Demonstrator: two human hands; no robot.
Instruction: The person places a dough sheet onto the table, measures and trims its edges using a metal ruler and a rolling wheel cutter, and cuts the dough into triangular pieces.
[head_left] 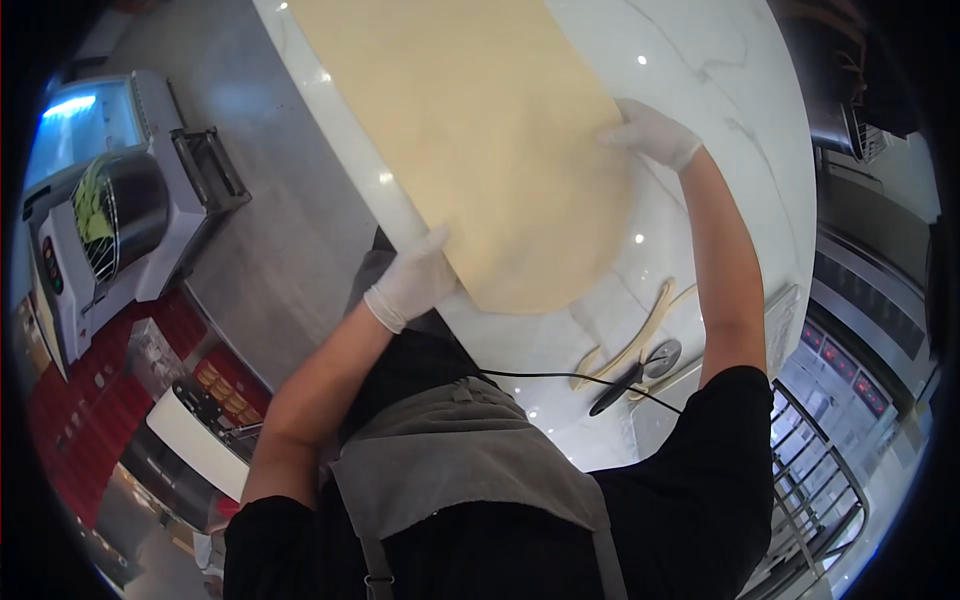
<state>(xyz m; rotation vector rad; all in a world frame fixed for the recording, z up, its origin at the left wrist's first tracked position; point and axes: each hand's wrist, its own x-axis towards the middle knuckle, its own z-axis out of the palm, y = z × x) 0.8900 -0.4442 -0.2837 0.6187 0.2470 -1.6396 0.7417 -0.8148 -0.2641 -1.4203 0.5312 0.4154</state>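
Observation:
A wide, thin sheet of pale dough [490, 150] lies on the white marbled table [730, 60], its rounded end towards me. My left hand [415, 282], in a white glove, is at the sheet's left edge by the table's rim, its fingers closed on the dough edge. On the opposite side my right hand [655, 135], also gloved, has its fingertips at the right edge of the dough; they are slightly blurred, and whether they pinch it is unclear. Narrow dough strips [640, 340] and a pizza cutter [630, 378] with a black handle lie near the table's front right.
A thin black cable [540, 375] crosses in front of my apron. A mixer-like machine [130, 215] stands at the left, beyond the grey floor. Below it is a white-rimmed appliance [195, 440]. Metal racks [815, 470] stand at the lower right.

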